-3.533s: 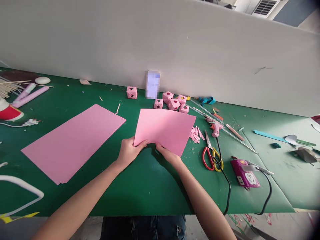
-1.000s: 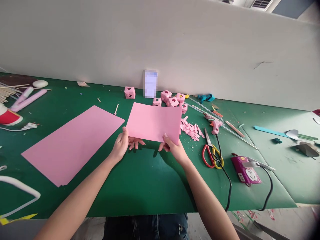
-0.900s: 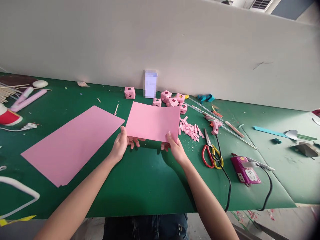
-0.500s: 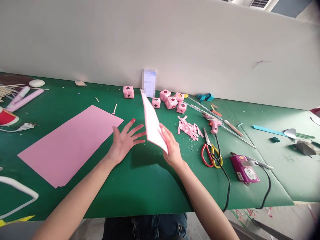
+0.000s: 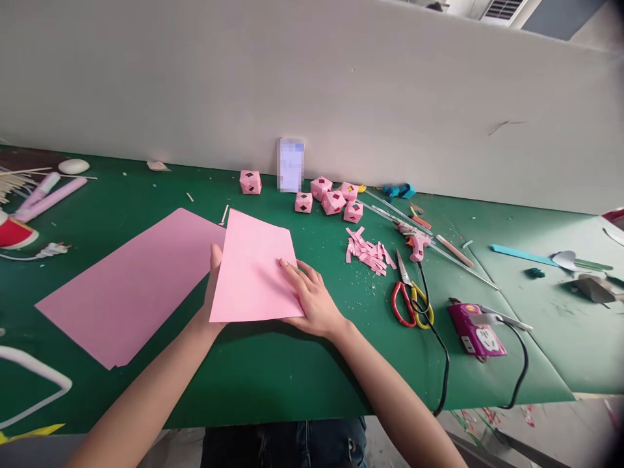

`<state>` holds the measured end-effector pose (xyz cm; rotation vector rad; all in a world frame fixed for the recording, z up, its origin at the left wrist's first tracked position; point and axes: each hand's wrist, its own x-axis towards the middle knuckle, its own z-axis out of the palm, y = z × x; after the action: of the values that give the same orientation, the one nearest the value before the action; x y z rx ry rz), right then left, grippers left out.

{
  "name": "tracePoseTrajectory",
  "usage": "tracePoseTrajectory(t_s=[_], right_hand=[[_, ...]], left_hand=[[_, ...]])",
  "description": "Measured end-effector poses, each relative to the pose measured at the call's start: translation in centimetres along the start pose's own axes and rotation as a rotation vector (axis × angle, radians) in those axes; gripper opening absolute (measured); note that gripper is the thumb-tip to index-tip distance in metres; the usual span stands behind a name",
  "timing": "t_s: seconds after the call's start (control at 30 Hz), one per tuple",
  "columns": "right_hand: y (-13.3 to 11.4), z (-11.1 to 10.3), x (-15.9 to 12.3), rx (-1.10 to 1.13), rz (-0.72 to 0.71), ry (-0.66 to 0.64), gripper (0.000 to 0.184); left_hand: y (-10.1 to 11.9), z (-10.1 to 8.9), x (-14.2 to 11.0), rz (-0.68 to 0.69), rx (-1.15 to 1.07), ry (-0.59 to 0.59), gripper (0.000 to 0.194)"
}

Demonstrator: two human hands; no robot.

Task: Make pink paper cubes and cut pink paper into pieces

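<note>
I hold a small pink paper sheet (image 5: 253, 273) low over the green table (image 5: 273, 370), turned so its long side runs away from me. My left hand (image 5: 211, 279) grips its left edge, thumb on top and fingers hidden beneath. My right hand (image 5: 314, 302) holds the right edge near the lower corner, with its fingers lying flat on the top face. The sheet's left part overlaps a large pink sheet (image 5: 127, 279) that lies flat on the table.
Several pink paper cubes (image 5: 334, 201) sit by the white back board. Pink paper strips (image 5: 368, 250), scissors (image 5: 409, 292), a pink glue gun (image 5: 416, 244) and a corded power strip (image 5: 475, 331) lie to the right. Pink tubes (image 5: 46, 195) and sticks lie far left.
The small sheet was held wide in front of me, then swung on edge in my right hand alone. Now it is turned lengthwise and lower, with my left hand back on it.
</note>
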<state>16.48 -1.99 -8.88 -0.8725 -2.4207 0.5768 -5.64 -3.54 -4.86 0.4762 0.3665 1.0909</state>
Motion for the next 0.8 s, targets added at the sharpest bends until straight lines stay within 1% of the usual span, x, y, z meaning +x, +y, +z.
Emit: tracePoseTrajectory(t_s=[0.17,0.23,0.3,0.4,0.47,0.57,0.63,0.7,0.77,0.8], right_hand=[[-0.8,0.2,0.3,0.011,0.027,-0.034,0.137],[-0.9,0.3,0.3,0.043,0.017,-0.042,0.144],[-1.0,0.5,0.3,0.071,0.004,-0.043,0.148],[-0.8,0.9,0.2,0.100,-0.018,-0.024,0.152],[-0.6,1.0,0.1,0.121,-0.031,-0.007,0.152],[-0.4,1.0,0.0,0.188,-0.006,0.009,0.149],[-0.4,0.8,-0.1,0.285,0.049,0.024,0.147],[-0.6,0.6,-0.1,0.414,0.124,0.046,0.143],[-0.9,0.2,0.0,0.542,0.204,0.080,0.132],[-1.1,0.0,0.1,0.587,0.235,0.102,0.123]], left_hand=[[0.0,0.2,-0.1,-0.012,0.031,0.067,0.109],[0.0,0.3,-0.1,0.010,0.030,0.109,0.109],[-0.1,0.4,-0.1,0.019,0.033,0.144,0.104],[-0.1,0.8,-0.3,-0.028,0.053,0.139,0.093],[-0.2,1.1,-0.4,-0.061,0.072,0.110,0.090],[-0.5,1.1,-0.5,-0.035,0.143,0.098,0.089],[-0.7,0.9,-0.4,0.011,0.228,0.114,0.088],[-1.0,0.5,-0.2,0.080,0.331,0.154,0.088],[-1.4,0.2,0.1,0.176,0.442,0.219,0.094],[-1.7,0.1,0.3,0.224,0.499,0.258,0.098]])
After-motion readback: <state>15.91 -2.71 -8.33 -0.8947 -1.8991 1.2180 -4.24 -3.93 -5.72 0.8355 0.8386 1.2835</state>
